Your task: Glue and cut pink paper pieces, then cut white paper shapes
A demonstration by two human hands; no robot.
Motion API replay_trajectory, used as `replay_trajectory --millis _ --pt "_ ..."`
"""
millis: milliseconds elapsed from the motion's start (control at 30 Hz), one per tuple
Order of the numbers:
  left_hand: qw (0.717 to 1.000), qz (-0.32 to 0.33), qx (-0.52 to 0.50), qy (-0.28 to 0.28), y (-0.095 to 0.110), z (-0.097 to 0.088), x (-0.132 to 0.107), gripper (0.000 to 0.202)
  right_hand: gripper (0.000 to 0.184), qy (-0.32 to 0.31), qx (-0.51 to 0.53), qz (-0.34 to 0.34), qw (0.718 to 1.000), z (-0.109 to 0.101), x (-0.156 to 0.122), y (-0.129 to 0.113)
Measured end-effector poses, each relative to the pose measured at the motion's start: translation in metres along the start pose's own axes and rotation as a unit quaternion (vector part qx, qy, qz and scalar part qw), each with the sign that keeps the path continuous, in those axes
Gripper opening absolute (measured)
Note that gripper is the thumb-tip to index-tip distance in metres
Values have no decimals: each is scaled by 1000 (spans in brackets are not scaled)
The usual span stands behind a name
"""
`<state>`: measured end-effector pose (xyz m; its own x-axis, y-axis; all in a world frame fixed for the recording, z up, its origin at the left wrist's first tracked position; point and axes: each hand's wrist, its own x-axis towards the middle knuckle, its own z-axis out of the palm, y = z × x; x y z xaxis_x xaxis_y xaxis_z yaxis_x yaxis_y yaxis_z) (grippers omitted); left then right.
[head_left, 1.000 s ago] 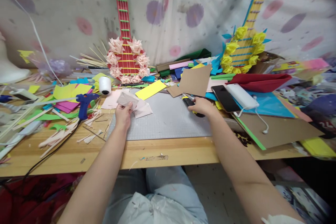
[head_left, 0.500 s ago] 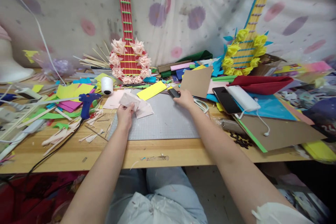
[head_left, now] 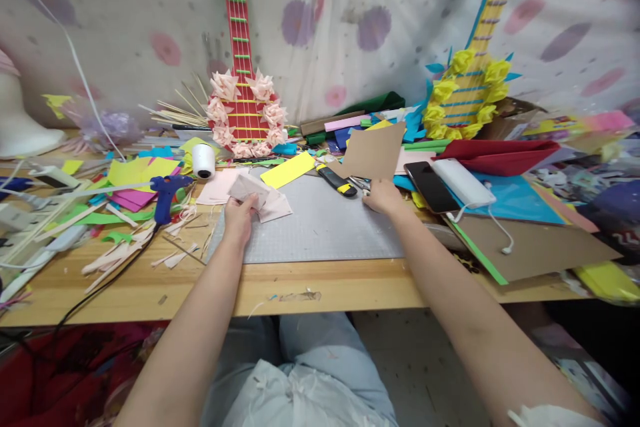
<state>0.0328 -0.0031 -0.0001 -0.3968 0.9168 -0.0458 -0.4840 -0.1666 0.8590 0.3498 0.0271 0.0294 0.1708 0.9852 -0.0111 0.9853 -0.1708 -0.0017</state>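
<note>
My left hand (head_left: 239,217) is closed on a folded piece of pale pink paper (head_left: 250,190), holding it just above the left part of the grey cutting mat (head_left: 320,227). My right hand (head_left: 381,197) rests at the mat's far right corner with its fingers curled over the handles of a pair of scissors (head_left: 361,183); the blades stick out to the left. A black and yellow utility knife (head_left: 337,180) lies on the mat's far edge, just left of the scissors and apart from both hands.
A blue glue gun (head_left: 163,193) and white spool (head_left: 203,160) lie left of the mat among paper scraps. A phone (head_left: 430,187) and power bank (head_left: 463,181) lie to the right. Brown cardboard (head_left: 375,150) and two paper guitars (head_left: 243,107) (head_left: 470,93) stand behind.
My right hand carried the utility knife left, set it down at the mat's far edge, then moved right onto the scissors. My left hand kept hold of the pink paper.
</note>
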Motion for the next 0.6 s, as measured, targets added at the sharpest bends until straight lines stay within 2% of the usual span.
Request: replay_trajectory --millis 167,300,367,467,533,600 --pt "1000 -8 15 -9 1 0 -1 31 45 -41 8 26 999 0 5 4" --pt "1000 -4 20 -2 2 1 -2 28 49 -37 -7 33 999 1 5 6" --pt "1000 -4 21 -2 3 2 -2 27 41 -49 -22 21 998 -3 5 6" --pt "1000 -7 12 -4 4 2 -2 28 27 -65 -26 15 997 -19 6 9" --pt "1000 -11 5 -4 4 1 -2 29 26 -52 -7 24 998 -36 5 17" --pt "1000 -15 1 -2 5 1 -2 29 27 -50 32 6 998 -56 1 28"
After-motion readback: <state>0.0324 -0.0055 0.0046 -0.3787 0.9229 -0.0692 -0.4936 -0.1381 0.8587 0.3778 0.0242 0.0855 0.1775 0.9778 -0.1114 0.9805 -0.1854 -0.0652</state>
